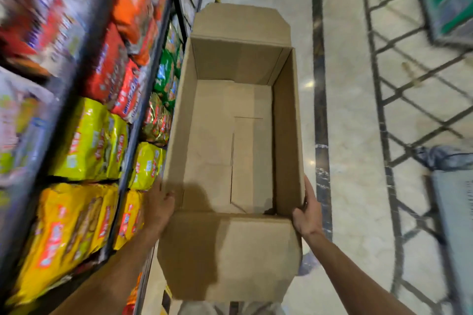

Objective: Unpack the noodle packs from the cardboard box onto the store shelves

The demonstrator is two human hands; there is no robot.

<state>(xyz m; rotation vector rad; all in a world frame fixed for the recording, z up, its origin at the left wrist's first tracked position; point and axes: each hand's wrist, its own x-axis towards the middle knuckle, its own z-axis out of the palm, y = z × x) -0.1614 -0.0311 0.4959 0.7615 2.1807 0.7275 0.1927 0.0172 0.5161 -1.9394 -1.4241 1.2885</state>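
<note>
Head view: open box (230, 140) held between two hands beside stocked shelves (139, 100).

The box is held above the floor (353, 110), its flaps folded outward at the near and far ends and its bare cardboard bottom showing, with no packs inside. The left hand (160, 206) grasps the near left corner of the box, fingers curled over the rim; the right hand (308, 212) presses flat against the near right wall, fingers straight along the outside, thumb at the corner. Noodle packs (87, 140) in yellow, red, orange and green stand in rows on the shelves just left of the box, blurred by motion. The floor to the right is pale, glossy tile crossed by dark lines.
</note>
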